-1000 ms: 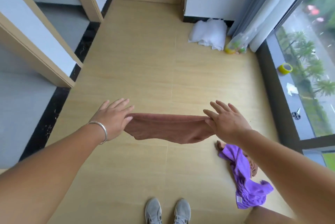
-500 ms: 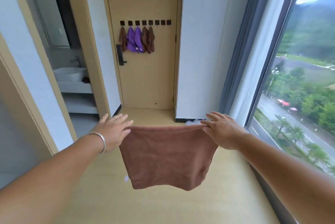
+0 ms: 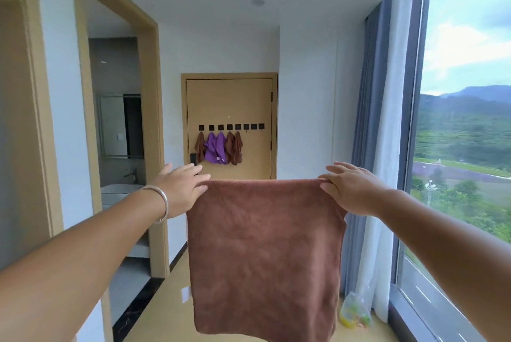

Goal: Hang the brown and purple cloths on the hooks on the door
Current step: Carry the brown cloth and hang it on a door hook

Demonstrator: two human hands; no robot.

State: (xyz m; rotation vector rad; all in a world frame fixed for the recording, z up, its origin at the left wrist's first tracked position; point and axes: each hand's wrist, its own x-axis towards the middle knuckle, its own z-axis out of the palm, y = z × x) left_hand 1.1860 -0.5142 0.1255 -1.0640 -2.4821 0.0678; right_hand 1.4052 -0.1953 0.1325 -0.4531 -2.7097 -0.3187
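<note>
Brown plush microfibre, the brown cloth [image 3: 265, 253] hangs flat and square in front of the person, stretched by its top edge. The left hand [image 3: 179, 189] pinches the upper left corner, its fingers otherwise splayed. The right hand [image 3: 351, 189] pinches the upper right corner the same way. The fabric looks soft, napped and limp, so it drapes straight down with only a slight curl at the lower hem.

The pale wood door [image 3: 229, 103] stands well ahead at the end of the corridor, bearing a row of small dark square hooks [image 3: 231, 127]. The five hooks on the left are already filled: three hung brown cloths [image 3: 234, 148] and two purple cloths [image 3: 214, 149], bunched and hanging in narrow folds. The three hooks at the right end look free.

To hang this one well, I would walk up close first, then gather one corner or a hanging loop, if it has one, onto the nearest free hook on the right. Spread wide like this, the cloth cannot catch; a small bunched grip should seat more surely, since the pile may slip off a shallow hook.
</note>
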